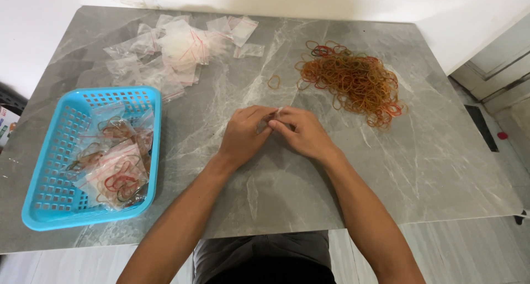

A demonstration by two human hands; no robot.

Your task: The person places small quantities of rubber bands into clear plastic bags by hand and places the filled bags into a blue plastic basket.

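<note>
Small clear bag (279, 111) | we are pinching it between left hand (243, 135) and right hand (301, 132) | rubber band pile (353, 80) lying beyond | blue basket (38, 206) sitting left

Bare grey table (309, 206) is seen all around the left hand (241, 136) and right hand (302, 132), and open passage is offered toward the near edge and the right side. The far right is blocked by the heap of rubber bands (353, 79), with one loose band (274, 82) lying near it. The far left is taken up by scattered clear bags (176, 49), the left edge by the blue basket (55, 151).
</note>
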